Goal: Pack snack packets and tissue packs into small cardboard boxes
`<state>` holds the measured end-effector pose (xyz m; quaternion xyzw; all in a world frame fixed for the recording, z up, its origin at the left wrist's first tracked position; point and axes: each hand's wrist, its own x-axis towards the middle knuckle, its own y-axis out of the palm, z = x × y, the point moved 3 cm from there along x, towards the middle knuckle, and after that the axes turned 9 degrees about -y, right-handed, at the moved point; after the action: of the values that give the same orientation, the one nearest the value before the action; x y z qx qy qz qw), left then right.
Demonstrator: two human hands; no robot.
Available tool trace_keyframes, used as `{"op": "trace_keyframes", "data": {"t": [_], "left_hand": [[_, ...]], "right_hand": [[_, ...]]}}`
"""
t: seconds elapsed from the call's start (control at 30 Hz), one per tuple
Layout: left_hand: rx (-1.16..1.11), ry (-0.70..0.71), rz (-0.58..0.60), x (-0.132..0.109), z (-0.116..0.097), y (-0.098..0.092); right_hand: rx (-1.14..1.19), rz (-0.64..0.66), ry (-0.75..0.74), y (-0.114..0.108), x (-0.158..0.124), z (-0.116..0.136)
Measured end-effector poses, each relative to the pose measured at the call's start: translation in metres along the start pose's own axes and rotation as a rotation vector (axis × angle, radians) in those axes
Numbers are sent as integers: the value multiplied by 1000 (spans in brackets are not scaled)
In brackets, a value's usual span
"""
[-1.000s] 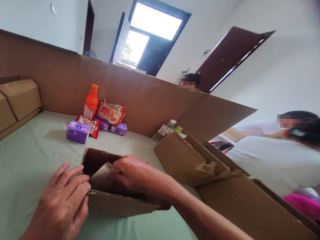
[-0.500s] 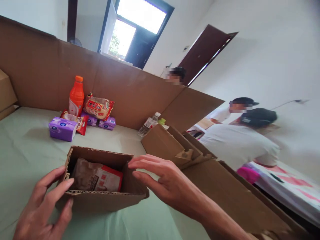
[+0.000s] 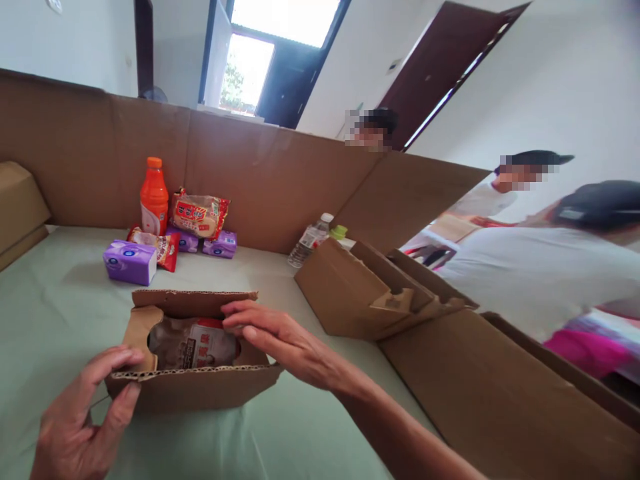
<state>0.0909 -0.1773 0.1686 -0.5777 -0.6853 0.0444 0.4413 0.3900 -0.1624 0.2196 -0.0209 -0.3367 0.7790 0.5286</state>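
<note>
A small open cardboard box sits on the pale green table in front of me. A red and brown snack packet lies inside it. My left hand curls round the box's near left corner, thumb on the front wall. My right hand reaches over the box's right side, fingers stretched and resting on the packet and the far flap. An orange drink bottle, a snack bag and purple tissue packs stand at the back.
A tall cardboard screen walls off the table's far and right sides. Folded cardboard boxes lie to the right, with a water bottle behind them. More boxes sit far left. Other people are beyond the screen.
My right hand came out of the box, then moved back over its right side onto the packet. The box's left flap has folded inward. My left hand shifted to the near left corner.
</note>
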Motion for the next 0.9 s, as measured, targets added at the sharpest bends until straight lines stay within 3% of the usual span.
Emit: {"op": "trace_keyframes", "data": {"t": [0.17, 0.33, 0.43, 0.53, 0.73, 0.9], "left_hand": [[-147, -64, -54, 0, 6, 7], [-14, -180, -43, 6, 7, 12], [-30, -133, -85, 12, 3, 13], [20, -20, -105, 21, -3, 14], [15, 70, 208, 37, 9, 30], [20, 131, 304, 37, 17, 27]], "right_hand": [[58, -164, 6, 9, -31, -2], [-393, -362, -118, -6, -10, 11], [-448, -214, -125, -2, 2, 8], [-451, -64, -130, 15, -5, 1], [-567, -137, -234, 41, -28, -9], [-551, -177, -285, 39, -30, -17]]}}
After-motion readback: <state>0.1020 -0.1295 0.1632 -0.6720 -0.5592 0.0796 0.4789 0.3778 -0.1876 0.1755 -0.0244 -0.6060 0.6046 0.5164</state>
